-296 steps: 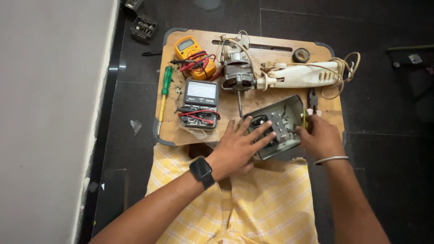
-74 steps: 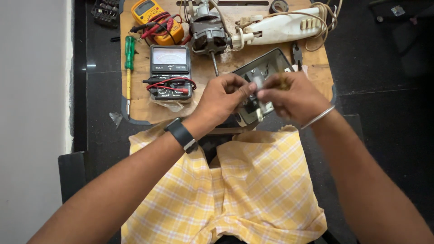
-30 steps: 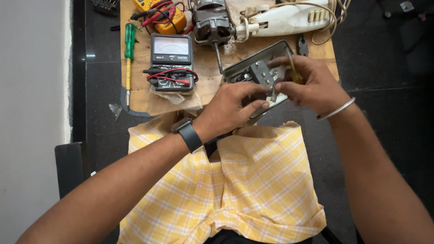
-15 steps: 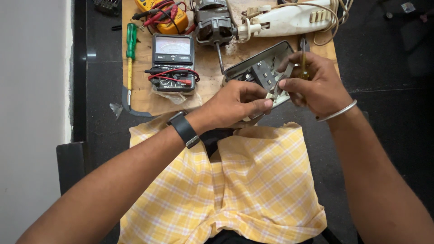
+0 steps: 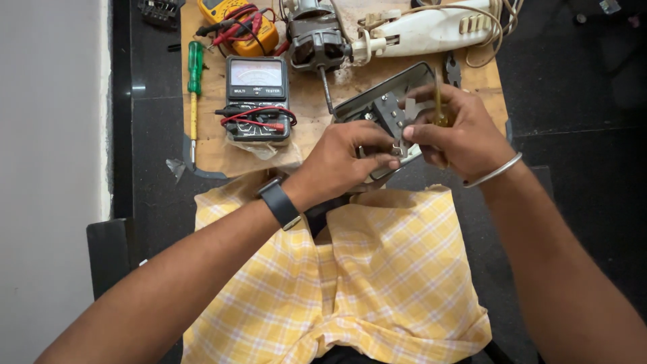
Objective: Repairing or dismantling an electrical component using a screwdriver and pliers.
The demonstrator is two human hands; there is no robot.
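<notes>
A dark grey metal casing [image 5: 387,94] with small parts inside lies tilted at the near edge of a wooden board [image 5: 313,111]. My left hand [image 5: 344,158], a black watch on its wrist, grips the casing's near side, fingertips pinching a small part. My right hand [image 5: 455,131], with a silver bangle, holds a thin yellow-handled screwdriver [image 5: 438,101] upright over the casing and also touches the inner part. The hands hide much of the casing.
On the board lie an analog multimeter [image 5: 257,98] with red and black leads, a yellow meter [image 5: 239,23], a green-handled screwdriver [image 5: 195,81], a small motor [image 5: 315,44] and a white appliance body [image 5: 431,30] with cord. Yellow checked cloth [image 5: 337,269] covers my lap. Dark floor surrounds.
The view tilted down from the board toward my lap. Both hands lifted the casing's near edge and closed on a part inside; over the last second they barely shifted.
</notes>
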